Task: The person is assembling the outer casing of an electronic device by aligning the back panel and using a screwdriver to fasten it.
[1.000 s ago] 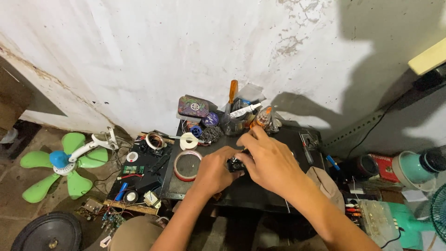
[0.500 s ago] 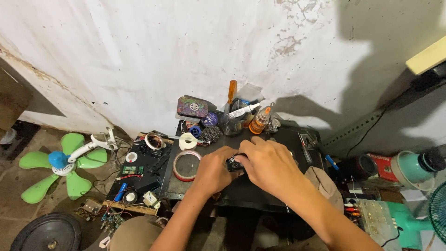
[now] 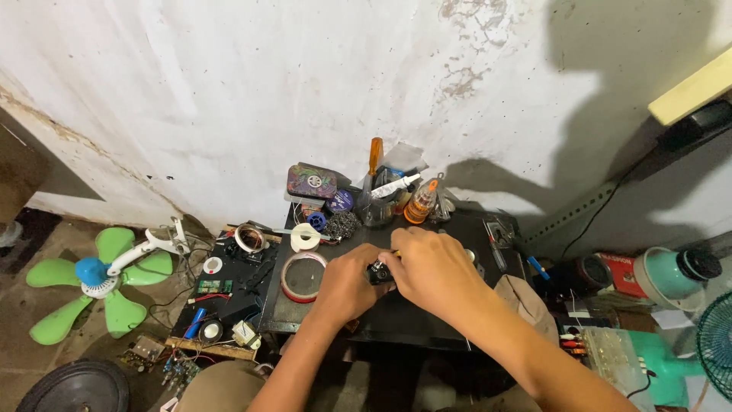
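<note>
Table (image 3: 427,328): lying dark under both hands, by the wall.
Right hand (image 3: 435,271): curling over the part from the right, fingers pinching it.
Left hand (image 3: 347,282): gripping the part's left side.
Part (image 3: 379,272): small, black, sitting between the two hands, mid-table.

Harsh frontal light, hard dark shadow on wall (image 3: 229,99), sharp focus, bowed edges.
</note>
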